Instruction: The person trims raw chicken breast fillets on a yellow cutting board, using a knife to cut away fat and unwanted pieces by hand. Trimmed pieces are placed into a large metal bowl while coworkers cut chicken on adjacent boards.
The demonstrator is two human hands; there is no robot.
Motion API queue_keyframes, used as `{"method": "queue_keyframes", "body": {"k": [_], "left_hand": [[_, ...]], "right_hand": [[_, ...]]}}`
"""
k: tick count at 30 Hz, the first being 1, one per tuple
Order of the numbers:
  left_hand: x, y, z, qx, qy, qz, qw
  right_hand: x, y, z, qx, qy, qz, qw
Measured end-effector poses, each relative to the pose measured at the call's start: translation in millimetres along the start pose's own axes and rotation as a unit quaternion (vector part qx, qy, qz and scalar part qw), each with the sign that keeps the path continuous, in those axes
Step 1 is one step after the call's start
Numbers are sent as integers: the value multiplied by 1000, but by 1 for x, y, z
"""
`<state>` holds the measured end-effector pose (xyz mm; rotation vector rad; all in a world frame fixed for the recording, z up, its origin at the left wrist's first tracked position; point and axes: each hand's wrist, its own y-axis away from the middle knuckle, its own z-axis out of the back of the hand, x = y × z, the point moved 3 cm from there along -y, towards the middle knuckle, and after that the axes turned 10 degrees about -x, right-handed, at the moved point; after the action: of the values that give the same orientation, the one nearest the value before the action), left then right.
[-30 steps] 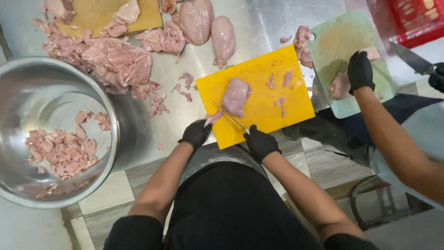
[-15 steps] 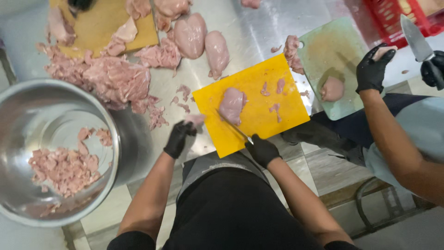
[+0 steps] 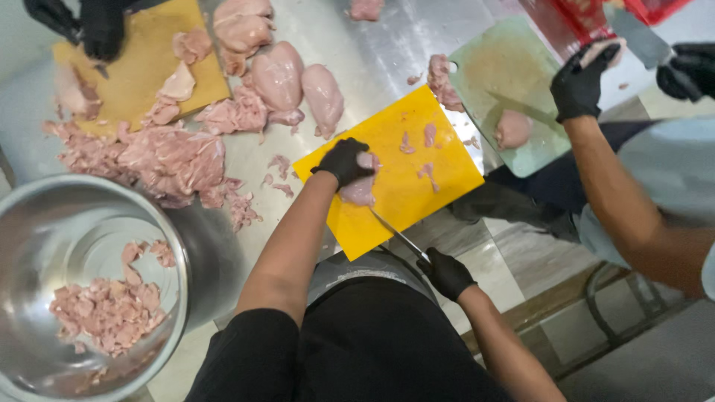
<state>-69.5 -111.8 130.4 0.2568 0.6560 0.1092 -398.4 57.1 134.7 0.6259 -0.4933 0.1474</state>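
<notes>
Nearest the camera, the right hand [image 3: 445, 272], in a black glove, is wrapping its fingers tightly around the handle of a knife [image 3: 397, 234], whose thin blade is running up and left toward the meat. Just beyond, the left hand [image 3: 344, 161], also gloved in black, is pressing down on a piece of raw chicken [image 3: 358, 189]; its fingers are lying curled together over the top of the piece, so the pink meat is showing below and to the right of the fingertips, with the knife tip meeting its lower edge. The chicken is resting on a yellow cutting board [image 3: 402, 197] near the board's left middle, with a few small scraps scattered farther up the board. To the left, a large steel bowl [image 3: 167, 246] is holding cut chicken bits. Farther out on the steel table [image 3: 372, 52], a heap of raw chicken [image 3: 171, 152] is lying beside whole pieces. On the right, another person's gloved hand [image 3: 578, 85] is hovering over a green cutting board [image 3: 514, 74] bearing one piece of meat. At the far left, a tan cutting board [image 3: 149, 67] is sitting under another pair of gloved hands.
</notes>
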Motion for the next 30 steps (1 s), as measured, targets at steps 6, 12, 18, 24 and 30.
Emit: {"method": "queue_keyframes", "body": {"k": [6,12,18,24,30], "left_hand": [[2,13,-6,59,-24,81,995],[20,63,-15,92,159,31,983],[37,87,-5,71,113,77,988],[54,96,1,28,31,219,975],[58,99,-42,161,-51,77,983]], "right_hand": [[-27,12,-7,-4,-36,-41,999],[-56,23,-15,-63,-162,-108,979],[-71,7,-6,-131,-179,-93,971],[-46,-11,3,-121,-166,-38,978],[-26,-10,-5,-97,-140,-55,984]]}}
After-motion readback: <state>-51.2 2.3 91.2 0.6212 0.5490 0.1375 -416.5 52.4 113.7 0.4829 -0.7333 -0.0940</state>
